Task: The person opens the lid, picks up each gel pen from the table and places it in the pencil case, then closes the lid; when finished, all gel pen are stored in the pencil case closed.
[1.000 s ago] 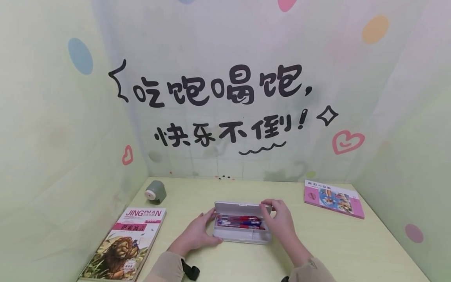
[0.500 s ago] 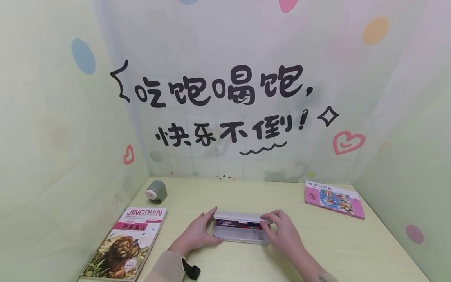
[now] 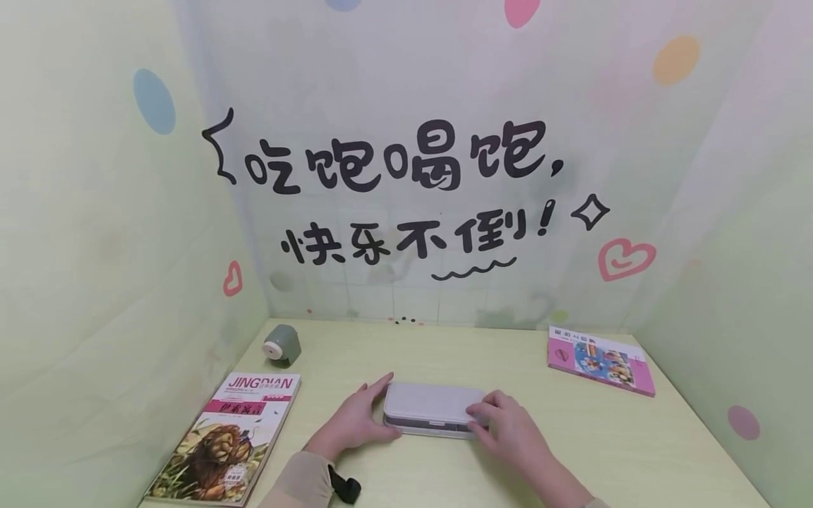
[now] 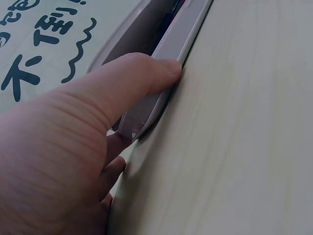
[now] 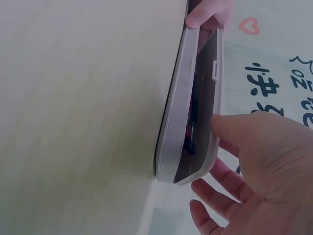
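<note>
A pale grey-white pencil case [image 3: 433,403] lies on the table, its lid lowered almost fully, with a narrow gap along the front. My left hand [image 3: 356,418] holds the case's left end, the thumb against the front edge and the other fingers round the end. At the right end, my right hand [image 3: 511,434] pinches the lid [image 5: 211,98] near its front corner, thumb on the rim and index finger on the outside. Through the gap in the right wrist view, dark blue and red pens [image 5: 191,129] show inside.
A book with a lion cover [image 3: 222,441] lies on the left of the table [image 3: 406,476]. Behind it stands a grey-green pencil sharpener [image 3: 281,346]. A pink book [image 3: 600,360] lies at the back right. Printed cloth walls enclose the back and sides.
The pencil case's lid has swung down from standing open to nearly closed, covering the pens in the head view. My right hand has come down and forward with it; my left hand has stayed in place.
</note>
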Action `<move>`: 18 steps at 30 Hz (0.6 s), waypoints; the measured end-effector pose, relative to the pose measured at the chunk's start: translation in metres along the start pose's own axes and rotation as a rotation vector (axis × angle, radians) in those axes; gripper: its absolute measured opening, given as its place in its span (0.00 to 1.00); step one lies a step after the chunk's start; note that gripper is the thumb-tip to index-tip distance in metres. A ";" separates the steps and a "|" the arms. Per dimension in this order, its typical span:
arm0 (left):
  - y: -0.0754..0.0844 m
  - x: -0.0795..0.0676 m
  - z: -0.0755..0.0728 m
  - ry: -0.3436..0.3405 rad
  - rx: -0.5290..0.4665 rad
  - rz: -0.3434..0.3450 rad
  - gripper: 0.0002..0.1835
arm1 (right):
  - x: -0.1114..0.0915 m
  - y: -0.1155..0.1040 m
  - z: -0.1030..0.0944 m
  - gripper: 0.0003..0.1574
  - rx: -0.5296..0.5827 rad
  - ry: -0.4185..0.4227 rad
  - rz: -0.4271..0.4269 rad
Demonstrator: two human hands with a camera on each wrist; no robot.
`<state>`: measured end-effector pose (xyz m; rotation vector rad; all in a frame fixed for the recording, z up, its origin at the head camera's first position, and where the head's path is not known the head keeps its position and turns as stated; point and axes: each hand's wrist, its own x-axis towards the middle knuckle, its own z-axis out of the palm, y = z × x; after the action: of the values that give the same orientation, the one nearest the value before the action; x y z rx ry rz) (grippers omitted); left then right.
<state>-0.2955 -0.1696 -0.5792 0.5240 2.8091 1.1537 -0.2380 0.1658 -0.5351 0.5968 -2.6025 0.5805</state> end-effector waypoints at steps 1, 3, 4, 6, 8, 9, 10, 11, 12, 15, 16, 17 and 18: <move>0.000 0.000 0.000 0.000 -0.002 0.005 0.65 | -0.001 0.000 0.000 0.13 -0.009 0.010 -0.016; 0.000 0.000 0.000 -0.002 -0.013 0.016 0.62 | -0.002 0.000 0.001 0.13 -0.026 0.028 -0.044; 0.000 -0.001 0.000 -0.003 -0.018 0.022 0.61 | -0.002 0.000 0.001 0.13 -0.033 0.032 -0.052; 0.000 -0.001 -0.001 -0.005 -0.026 0.035 0.57 | -0.003 0.000 0.002 0.14 -0.050 0.036 -0.061; 0.000 -0.001 -0.001 -0.008 -0.030 0.044 0.55 | -0.004 0.001 0.003 0.14 -0.062 0.035 -0.060; 0.000 -0.001 -0.001 -0.008 -0.030 0.046 0.54 | -0.004 0.001 0.003 0.14 -0.067 0.035 -0.060; 0.001 -0.001 -0.001 -0.009 -0.023 0.046 0.53 | -0.005 0.001 0.004 0.14 -0.073 0.034 -0.058; 0.001 -0.001 -0.001 -0.010 -0.017 0.043 0.52 | -0.005 0.001 0.004 0.14 -0.076 0.033 -0.057; 0.001 -0.001 -0.001 -0.012 -0.012 0.040 0.52 | -0.005 0.001 0.004 0.14 -0.078 0.034 -0.056; 0.003 -0.002 -0.002 -0.014 -0.011 0.030 0.48 | -0.005 0.000 0.004 0.14 -0.081 0.034 -0.053; 0.003 -0.002 -0.003 -0.014 -0.014 0.023 0.47 | -0.005 0.000 0.004 0.14 -0.081 0.031 -0.051; 0.004 -0.003 -0.003 -0.012 -0.016 0.017 0.45 | -0.005 0.000 0.003 0.14 -0.080 0.028 -0.047; 0.005 -0.003 -0.003 -0.009 -0.018 0.011 0.43 | -0.005 0.000 0.003 0.14 -0.078 0.025 -0.043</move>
<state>-0.2921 -0.1696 -0.5740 0.5427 2.7887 1.1744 -0.2345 0.1656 -0.5400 0.6143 -2.5697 0.4672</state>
